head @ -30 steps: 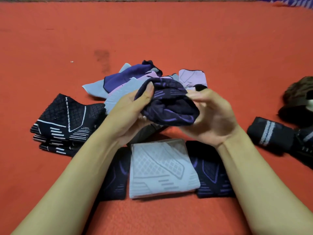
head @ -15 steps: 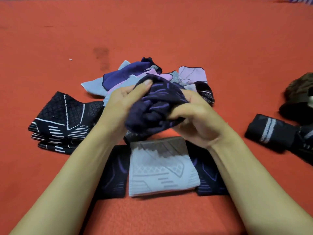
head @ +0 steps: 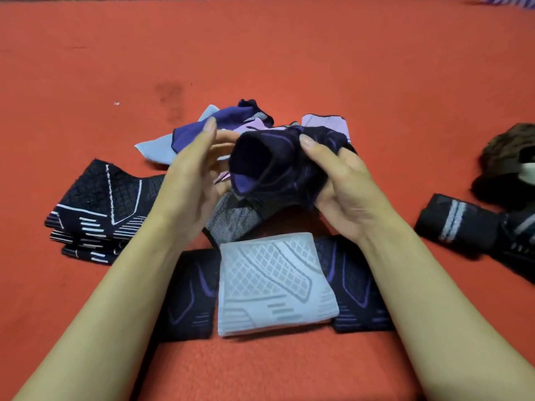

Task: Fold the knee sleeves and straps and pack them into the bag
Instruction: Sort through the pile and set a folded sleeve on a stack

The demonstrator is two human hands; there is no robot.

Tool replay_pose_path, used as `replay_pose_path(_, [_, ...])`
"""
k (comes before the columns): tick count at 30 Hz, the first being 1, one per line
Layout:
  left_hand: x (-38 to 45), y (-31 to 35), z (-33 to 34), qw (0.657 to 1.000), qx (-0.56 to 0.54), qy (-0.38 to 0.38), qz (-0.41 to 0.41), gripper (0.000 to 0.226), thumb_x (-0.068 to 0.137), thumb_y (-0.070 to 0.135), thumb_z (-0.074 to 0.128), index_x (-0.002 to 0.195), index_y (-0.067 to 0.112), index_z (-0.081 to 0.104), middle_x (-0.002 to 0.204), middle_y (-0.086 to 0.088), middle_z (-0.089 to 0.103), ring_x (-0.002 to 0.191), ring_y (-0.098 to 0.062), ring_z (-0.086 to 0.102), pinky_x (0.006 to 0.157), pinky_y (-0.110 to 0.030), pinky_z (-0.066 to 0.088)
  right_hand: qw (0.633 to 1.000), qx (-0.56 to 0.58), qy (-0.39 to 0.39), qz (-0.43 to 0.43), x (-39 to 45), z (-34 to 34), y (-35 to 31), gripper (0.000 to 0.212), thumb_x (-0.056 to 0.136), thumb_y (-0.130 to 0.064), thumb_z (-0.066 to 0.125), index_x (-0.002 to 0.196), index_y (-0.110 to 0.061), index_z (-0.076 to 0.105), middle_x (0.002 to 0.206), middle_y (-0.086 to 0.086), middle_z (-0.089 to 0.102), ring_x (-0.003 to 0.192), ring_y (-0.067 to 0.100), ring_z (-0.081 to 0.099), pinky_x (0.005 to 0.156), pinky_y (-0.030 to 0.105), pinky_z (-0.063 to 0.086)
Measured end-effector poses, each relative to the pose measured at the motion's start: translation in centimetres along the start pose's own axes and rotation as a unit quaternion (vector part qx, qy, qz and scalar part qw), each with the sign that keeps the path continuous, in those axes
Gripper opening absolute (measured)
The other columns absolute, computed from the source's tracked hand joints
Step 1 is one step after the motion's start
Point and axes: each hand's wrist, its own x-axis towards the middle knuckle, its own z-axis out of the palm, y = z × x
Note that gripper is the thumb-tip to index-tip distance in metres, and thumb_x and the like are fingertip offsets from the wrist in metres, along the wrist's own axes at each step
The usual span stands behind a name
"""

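Fingers (head: 308,141) of the right hand (head: 351,195) are curling around a dark purple knee sleeve (head: 278,166), the thumb pressing on top of the bunched fabric and the palm cupping it from the right, with the sleeve's round opening facing the camera. The left hand (head: 188,183) is hovering just beside the sleeve's left edge, its fingers relaxed and nearly straight, gripping nothing; whether its fingertips are touching the fabric cannot be told. The held sleeve is sitting above the middle of a red surface (head: 289,53), over a loose heap of unfolded sleeves (head: 202,134) in blue, purple and pink. Directly below the hands, a grey-and-black mesh sleeve (head: 234,221) is lying partly under them. Nearer the person, a folded light grey sleeve (head: 272,285) is resting on top of a flat dark sleeve with purple lines (head: 188,299), which is showing on both sides of it. To the left, a stack of black sleeves with white lines (head: 98,209) is lying flat. At the far right, a black strap with grey stripes (head: 460,224) is lying just beside a dark brown object (head: 509,151) at the frame edge, too blurred to identify.
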Motion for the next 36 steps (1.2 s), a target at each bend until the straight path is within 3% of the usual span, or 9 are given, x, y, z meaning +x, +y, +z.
replay_pose_path(6, [-0.1, -0.7, -0.7, 0.937, 0.303, 0.104, 0.142, 0.032, 0.098, 0.058, 0.054, 0.088, 0.030, 0.063, 0.093, 0.016, 0.067, 0.084, 0.003, 0.059, 0.079, -0.021, 0.043, 0.998, -0.037, 0.044, -0.013, 0.4, -0.4, -0.1, 0.027, 0.105, -0.022, 0.060, 0.122, -0.004, 0.071, 0.121, 0.018, 0.074, 0.116, 0.030, 0.070, 0.101, 0.048, 0.056])
replay_pose_path(10, [-0.2, -0.8, -0.9, 0.948, 0.296, 0.048, 0.110, 0.073, 0.092, 0.073, 0.049, 0.070, 0.004, 0.059, 0.071, -0.001, 0.053, 0.072, -0.009, 0.047, 0.074, -0.032, 0.039, 0.999, -0.037, 0.037, -0.013, 0.5, -0.5, -0.1, 0.026, 0.106, -0.024, 0.058, 0.117, -0.005, 0.073, 0.121, 0.018, 0.074, 0.117, 0.031, 0.069, 0.104, 0.052, 0.053])
replay_pose_path(13, [-0.5, -1.3, -0.7, 0.937, 0.329, -0.004, 0.118, 0.059, 0.093, 0.062, 0.060, 0.065, 0.010, 0.058, 0.069, 0.009, 0.053, 0.070, -0.010, 0.049, 0.071, -0.026, 0.041, 0.999, -0.037, 0.027, -0.008, 0.4, -0.7, 0.2, 0.027, 0.107, -0.023, 0.056, 0.119, -0.004, 0.071, 0.123, 0.018, 0.073, 0.121, 0.032, 0.068, 0.108, 0.053, 0.051])
replay_pose_path(16, [-0.3, -1.5, -1.0, 0.951, 0.289, 0.005, 0.107, 0.048, 0.092, 0.056, 0.068, 0.094, 0.009, 0.079, 0.096, -0.013, 0.074, 0.085, -0.026, 0.064, 0.087, -0.050, 0.054, 0.998, -0.047, 0.039, -0.015, 0.6, -0.9, 0.3, 0.026, 0.106, -0.021, 0.057, 0.119, -0.003, 0.071, 0.122, 0.020, 0.073, 0.118, 0.033, 0.069, 0.107, 0.057, 0.051])
replay_pose_path(19, [0.2, -0.9, -1.7, 0.974, 0.202, 0.063, 0.086, 0.050, 0.094, 0.054, 0.070, 0.096, 0.004, 0.077, 0.086, -0.016, 0.068, 0.078, -0.018, 0.053, 0.075, -0.040, 0.046, 0.990, -0.071, 0.111, -0.044, 1.2, -2.0, 0.1, 0.027, 0.101, -0.018, 0.066, 0.119, 0.001, 0.071, 0.119, 0.025, 0.073, 0.110, 0.035, 0.071, 0.102, 0.065, 0.052])
replay_pose_path(25, [0.4, -0.2, -2.2, 0.985, 0.110, 0.089, 0.099, 0.079, 0.087, 0.059, 0.076, 0.108, -0.015, 0.062, 0.103, -0.014, 0.056, 0.086, -0.031, 0.051, 0.077, -0.050, 0.046, 0.980, -0.101, 0.146, -0.094, 1.7, -3.5, -0.9, 0.040, 0.096, -0.027, 0.069, 0.123, 0.003, 0.069, 0.118, 0.022, 0.074, 0.114, 0.041, 0.070, 0.103, 0.062, 0.052])
replay_pose_path(28, [0.0, 0.0, -1.7, 0.984, 0.098, 0.083, 0.120, 0.059, 0.089, 0.059, 0.075, 0.099, 0.000, 0.076, 0.097, -0.010, 0.061, 0.091, -0.032, 0.057, 0.089, -0.055, 0.051, 0.973, -0.120, 0.167, -0.101, 1.7, -4.1, -1.1, 0.029, 0.102, -0.029, 0.064, 0.111, -0.004, 0.076, 0.109, 0.015, 0.078, 0.104, 0.033, 0.074, 0.095, 0.051, 0.059])
replay_pose_path(31, [-0.2, 0.3, -1.4, 0.977, 0.128, 0.081, 0.151, 0.026, 0.098, 0.050, 0.066, 0.092, 0.033, 0.084, 0.100, 0.015, 0.074, 0.125, -0.027, 0.062, 0.115, -0.052, 0.044, 0.967, -0.131, 0.201, -0.086, 1.4, -4.1, -1.2, 0.034, 0.099, -0.041, 0.068, 0.090, -0.009, 0.079, 0.095, 0.011, 0.079, 0.083, 0.019, 0.071, 0.078, 0.035, 0.057])
replay_pose_path(36, [-0.7, 0.6, -0.5, 0.976, 0.115, 0.094, 0.161, 0.034, 0.105, 0.034, 0.059, 0.082, 0.030, 0.084, 0.082, 0.011, 0.077, 0.079, -0.005, 0.068, 0.078, -0.024, 0.054, 0.970, -0.101, 0.212, -0.060, 1.0, -3.5, -1.8, 0.044, 0.095, -0.049, 0.070, 0.064, -0.019, 0.073, 0.075, 0.001, 0.073, 0.068, 0.015, 0.067, 0.067, 0.031, 0.053])
